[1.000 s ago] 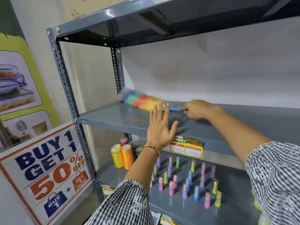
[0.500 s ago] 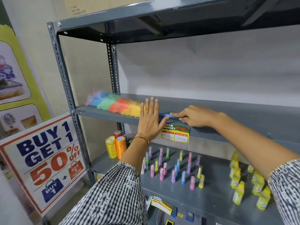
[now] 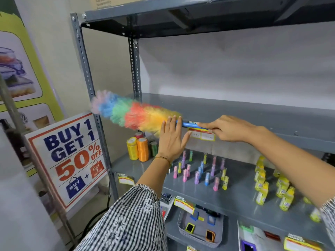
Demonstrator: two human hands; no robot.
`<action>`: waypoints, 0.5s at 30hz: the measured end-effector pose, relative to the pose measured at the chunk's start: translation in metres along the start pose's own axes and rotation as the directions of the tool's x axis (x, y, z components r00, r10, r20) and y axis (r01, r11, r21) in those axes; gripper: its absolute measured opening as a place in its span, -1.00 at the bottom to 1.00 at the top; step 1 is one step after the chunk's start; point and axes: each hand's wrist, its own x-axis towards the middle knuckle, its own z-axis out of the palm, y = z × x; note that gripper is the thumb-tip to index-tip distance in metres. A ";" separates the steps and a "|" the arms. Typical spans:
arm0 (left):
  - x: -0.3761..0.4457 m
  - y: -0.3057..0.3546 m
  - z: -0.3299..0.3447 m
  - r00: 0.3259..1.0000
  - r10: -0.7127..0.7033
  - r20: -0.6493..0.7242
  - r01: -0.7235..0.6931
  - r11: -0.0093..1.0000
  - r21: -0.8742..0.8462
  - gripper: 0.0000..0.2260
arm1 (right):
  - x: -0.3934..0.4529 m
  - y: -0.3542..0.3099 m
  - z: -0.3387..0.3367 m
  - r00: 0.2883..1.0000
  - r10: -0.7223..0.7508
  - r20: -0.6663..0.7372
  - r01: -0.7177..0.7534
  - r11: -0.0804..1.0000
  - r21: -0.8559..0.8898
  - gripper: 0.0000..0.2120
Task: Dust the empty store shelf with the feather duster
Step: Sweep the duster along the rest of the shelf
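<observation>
Feather duster handle pinched in the right hand at the shelf edge; left hand flat, fingers spread.

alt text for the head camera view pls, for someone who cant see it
The right hand holds a rainbow feather duster by its blue handle at the left front edge of an empty grey shelf. The left hand is raised open beside it. Small colourful bottles stand on the shelf below.

The shelf is matt grey painted metal; the feather duster is fluffy, with a glossy plastic handle.
</observation>
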 end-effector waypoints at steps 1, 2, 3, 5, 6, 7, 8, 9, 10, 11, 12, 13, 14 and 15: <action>-0.005 0.001 -0.003 1.000 0.001 -0.008 -0.001 1.000 0.003 -0.45 | -0.004 -0.001 0.000 1.000 -0.005 -0.006 0.005 1.000 -0.002 -0.59; -0.009 0.003 -0.006 1.000 0.008 -0.016 -0.008 1.000 0.012 -0.45 | -0.009 -0.001 -0.001 1.000 -0.008 -0.008 0.008 1.000 -0.014 -0.59; -0.015 0.004 -0.009 1.000 0.017 -0.018 -0.017 1.000 0.019 -0.44 | -0.015 -0.001 -0.002 1.000 -0.017 0.000 0.017 0.999 -0.044 -0.57; -0.026 0.007 -0.011 0.999 0.041 -0.014 -0.041 0.999 0.016 -0.44 | -0.023 -0.004 -0.003 0.997 -0.057 0.061 0.066 0.985 -0.157 -0.53; -0.032 0.008 -0.010 0.999 0.047 -0.005 -0.047 0.999 0.008 -0.46 | -0.026 -0.007 -0.001 0.992 -0.077 0.102 0.097 0.972 -0.213 -0.52; -0.038 0.007 -0.008 0.999 0.047 0.002 -0.047 0.999 0.001 -0.50 | -0.027 -0.013 0.002 0.986 -0.097 0.133 0.129 0.957 -0.258 -0.51; -0.045 0.006 -0.004 0.999 0.042 0.011 -0.042 0.999 -0.003 -0.53 | -0.028 -0.018 0.007 0.982 -0.117 0.150 0.157 0.944 -0.291 -0.50; -0.053 0.003 -0.001 0.999 0.035 0.021 -0.035 0.999 -0.007 -0.53 | -0.028 -0.025 0.014 0.979 -0.132 0.158 0.177 0.932 -0.317 -0.49; -0.061 0.001 0.001 0.999 0.033 0.029 -0.032 0.999 -0.006 -0.53 | -0.028 -0.032 0.021 0.976 -0.136 0.167 0.187 0.922 -0.339 -0.48; -0.069 -0.003 0.004 0.999 0.033 0.036 -0.033 0.999 -0.004 -0.52 | -0.028 -0.038 0.029 0.975 -0.131 0.178 0.187 0.919 -0.348 -0.44; -0.078 -0.008 0.006 0.998 0.026 0.048 -0.026 1.000 -0.001 -0.52 | -0.025 -0.046 0.037 0.973 -0.125 0.193 0.187 0.918 -0.349 -0.39; -0.087 -0.014 0.008 0.998 0.014 0.064 -0.014 1.000 0.002 -0.52 | -0.023 -0.053 0.045 0.971 -0.123 0.203 0.189 0.917 -0.350 -0.36; -0.094 -0.020 0.009 0.997 -0.005 0.081 0.005 1.000 0.002 -0.52 | -0.019 -0.059 0.051 0.969 -0.128 0.212 0.197 0.916 -0.351 -0.34; -0.106 -0.030 0.011 0.995 -0.041 0.095 0.040 0.999 0.006 -0.52 | -0.011 -0.068 0.058 0.963 -0.152 0.225 0.225 0.909 -0.351 -0.33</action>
